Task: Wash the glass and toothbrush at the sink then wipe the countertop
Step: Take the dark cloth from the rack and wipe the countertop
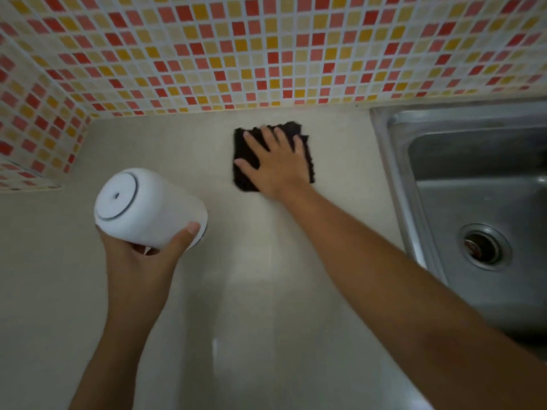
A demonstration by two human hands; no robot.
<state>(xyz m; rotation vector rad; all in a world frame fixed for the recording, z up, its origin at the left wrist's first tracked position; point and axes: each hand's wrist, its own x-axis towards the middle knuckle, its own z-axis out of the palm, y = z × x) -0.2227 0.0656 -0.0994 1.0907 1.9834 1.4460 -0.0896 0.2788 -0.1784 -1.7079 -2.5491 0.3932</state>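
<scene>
Presumably light but slippery, the white glass (149, 207) is wrapped around its sides by the left hand (142, 258) above the countertop (266, 291), while the right hand (276, 164) presses flat, fingers spread, on the soft dark cloth (245, 179).

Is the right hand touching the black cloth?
Touching. The head view shows the right hand lying flat, fingers spread, on the black cloth, pressing it to the countertop.
</scene>
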